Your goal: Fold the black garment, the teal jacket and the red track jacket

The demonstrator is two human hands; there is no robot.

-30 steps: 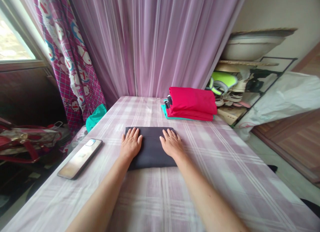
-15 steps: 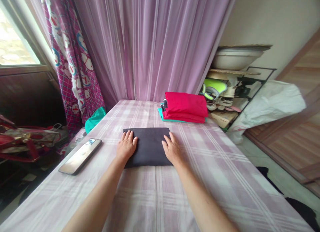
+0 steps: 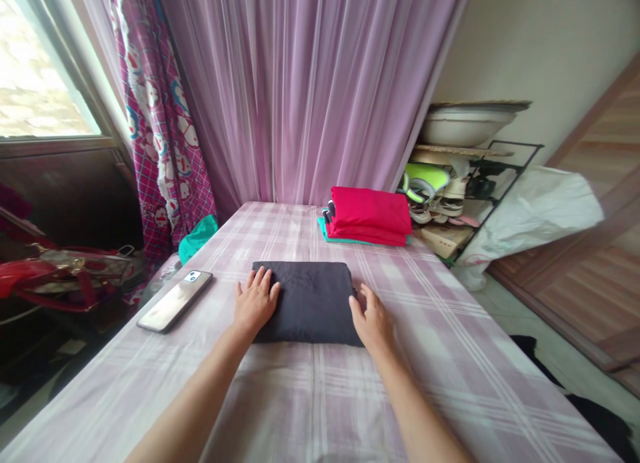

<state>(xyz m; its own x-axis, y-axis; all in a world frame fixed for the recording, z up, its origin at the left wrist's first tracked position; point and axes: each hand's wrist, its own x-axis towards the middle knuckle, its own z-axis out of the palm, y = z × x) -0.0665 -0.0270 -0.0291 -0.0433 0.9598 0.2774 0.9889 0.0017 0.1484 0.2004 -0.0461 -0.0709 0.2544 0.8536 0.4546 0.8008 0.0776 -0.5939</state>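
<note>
A dark folded cloth (image 3: 310, 303), roughly rectangular, lies flat on the checked tablecloth in front of me. My left hand (image 3: 257, 302) rests with spread fingers on its left edge, holding nothing. At the opposite edge is my right hand (image 3: 373, 320), the thumb touching the cloth's side and the other fingers slightly curled and apart from the thumb. Beyond, toward the back of the table, sits a stack of folded clothes (image 3: 370, 216), red on top with teal underneath and a black-and-white bit at its left end.
A phone (image 3: 175, 303) lies face down near the table's left edge. Purple curtains (image 3: 300, 90) hang behind the table (image 3: 450, 370). Right of it stand a rack (image 3: 493, 206) with shoes and a basin (image 3: 467, 126), plus a white bag (image 3: 545, 210). Red bags (image 3: 55, 276) are at left.
My right hand has slid from the cloth's top to its right edge, turning more sideways. The left hand stays on the left edge. The view has shifted slightly.
</note>
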